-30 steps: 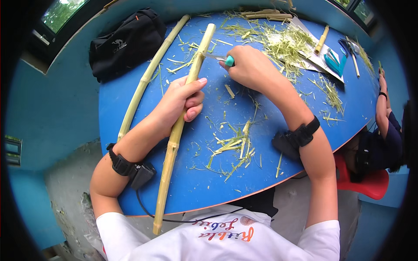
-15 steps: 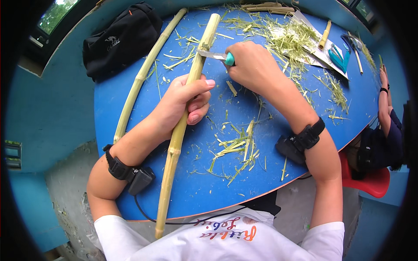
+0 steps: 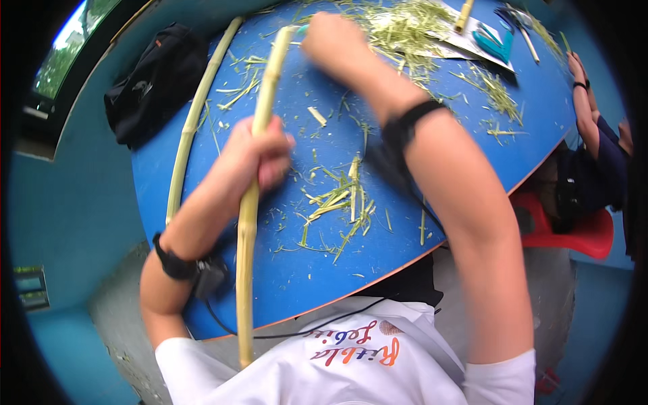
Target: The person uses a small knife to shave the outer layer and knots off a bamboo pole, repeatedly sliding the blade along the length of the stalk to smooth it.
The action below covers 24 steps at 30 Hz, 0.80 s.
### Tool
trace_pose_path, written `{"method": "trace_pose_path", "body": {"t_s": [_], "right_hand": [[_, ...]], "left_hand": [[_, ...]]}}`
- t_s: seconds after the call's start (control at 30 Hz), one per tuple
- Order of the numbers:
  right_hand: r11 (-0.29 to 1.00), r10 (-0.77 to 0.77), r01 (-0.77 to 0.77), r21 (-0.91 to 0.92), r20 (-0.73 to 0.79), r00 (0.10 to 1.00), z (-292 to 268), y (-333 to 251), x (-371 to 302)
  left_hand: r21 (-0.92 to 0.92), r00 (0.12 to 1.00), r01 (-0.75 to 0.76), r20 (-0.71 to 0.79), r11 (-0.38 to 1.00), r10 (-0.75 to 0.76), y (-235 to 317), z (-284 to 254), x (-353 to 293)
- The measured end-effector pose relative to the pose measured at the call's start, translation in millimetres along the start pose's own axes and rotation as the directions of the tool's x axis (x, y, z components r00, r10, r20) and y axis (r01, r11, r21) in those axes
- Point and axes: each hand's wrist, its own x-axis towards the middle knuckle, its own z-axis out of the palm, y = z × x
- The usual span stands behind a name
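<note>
A peeled, yellowish bamboo pole (image 3: 247, 233) slants up from my lap across the front of the blue table. My left hand (image 3: 253, 155) is closed round it above its middle joint. At the pole's far end, my right hand (image 3: 332, 42) is shut on a knife (image 3: 302, 29). Only a bit of the knife's teal handle shows beside the pole tip; its blade cannot be made out. Thin green and pale shavings (image 3: 335, 202) lie on the table to the right of the pole.
A second pole (image 3: 196, 108) lies to the left, near a black bag (image 3: 155, 81). Heaped shavings (image 3: 405, 30) and a teal tool (image 3: 491, 42) rest on white paper at the back. Another person's arm (image 3: 586, 108) and a red chair (image 3: 574, 233) are at the right.
My right hand with the knife has moved up the pole to its far end. My head view has shifted, so the table sits higher and further left. My left hand keeps hold of the pole.
</note>
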Motion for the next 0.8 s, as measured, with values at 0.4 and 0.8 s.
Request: {"method": "trace_pose_path", "body": {"t_s": [0.4, 0.8], "right_hand": [[0.989, -0.140, 0.145, 0.004, 0.284, 0.949, -46, -5, -44], [0.966, -0.217, 0.243, -0.091, 0.234, 0.948, -28, -13, -62]], "left_hand": [[-0.199, 0.983, -0.028, 0.172, 0.980, 0.063, -5, -18, 8], [-0.427, 0.971, 0.147, 0.235, 0.892, -0.047, -2, -8, 8]]}}
